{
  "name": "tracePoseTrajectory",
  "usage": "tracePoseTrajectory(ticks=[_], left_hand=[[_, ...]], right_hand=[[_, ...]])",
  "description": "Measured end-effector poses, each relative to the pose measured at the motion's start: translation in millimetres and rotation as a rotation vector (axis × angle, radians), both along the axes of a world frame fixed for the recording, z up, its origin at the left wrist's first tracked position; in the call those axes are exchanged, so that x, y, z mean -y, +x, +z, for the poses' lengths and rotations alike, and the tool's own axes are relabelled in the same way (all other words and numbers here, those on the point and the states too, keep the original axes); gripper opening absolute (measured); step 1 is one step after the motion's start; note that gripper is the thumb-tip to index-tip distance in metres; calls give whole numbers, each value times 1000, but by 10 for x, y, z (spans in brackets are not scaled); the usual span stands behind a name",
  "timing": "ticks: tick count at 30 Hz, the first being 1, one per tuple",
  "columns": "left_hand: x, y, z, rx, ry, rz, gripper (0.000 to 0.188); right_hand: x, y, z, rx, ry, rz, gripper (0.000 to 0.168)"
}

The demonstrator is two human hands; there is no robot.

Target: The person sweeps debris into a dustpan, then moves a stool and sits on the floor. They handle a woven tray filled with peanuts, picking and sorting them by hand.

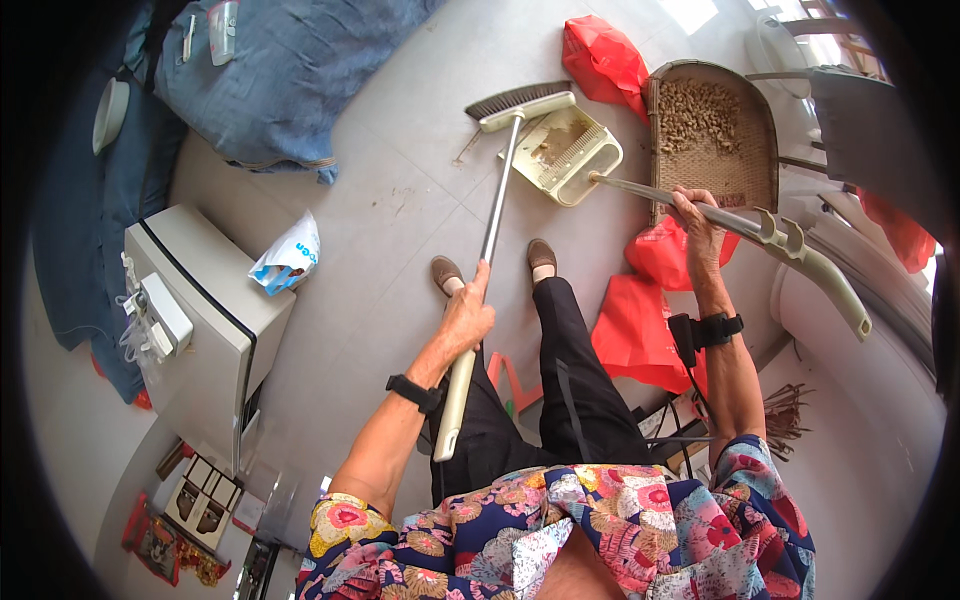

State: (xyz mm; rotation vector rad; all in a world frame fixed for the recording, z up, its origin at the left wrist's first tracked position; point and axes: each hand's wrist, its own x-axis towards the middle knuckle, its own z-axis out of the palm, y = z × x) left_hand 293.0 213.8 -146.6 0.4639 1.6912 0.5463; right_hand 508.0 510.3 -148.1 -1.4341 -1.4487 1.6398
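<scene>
My left hand [466, 315] is closed around the lower handle of a broom [493, 221], its index finger lying along the metal pole. The broom's bristle head is beyond my feet, partly over the far left edge of a long-handled dustpan [602, 166]. Brown residue lies in the pan. My right hand [699, 217] grips the dustpan's metal pole, just before the curved plastic handle with its clips. Some dirt marks [394, 199] show on the tiled floor, left of the broom pole.
A woven bamboo tray [720, 169] with unshelled peanuts stands at the right, with red bags [634, 330] near it. Left are a small white refrigerator [199, 300] with a plastic bag [289, 251] at its edge, and furniture under blue cloth [255, 97]. A red bag [600, 56] lies farther away.
</scene>
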Motion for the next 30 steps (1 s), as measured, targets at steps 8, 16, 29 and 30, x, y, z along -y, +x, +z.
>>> tracePoseTrajectory(ticks=[8,16,29,30], left_hand=[[429,86,717,386,-5,385,72],[1019,155,1105,232,-77,719,71],[1147,-39,264,91,-223,1041,78],[1012,59,279,99,-225,1061,78]], right_hand=[[-87,41,42,-27,-19,32,15],[-327,317,149,55,-16,115,14],[-559,531,199,122,-26,227,14],[-566,507,175,126,-29,227,14]])
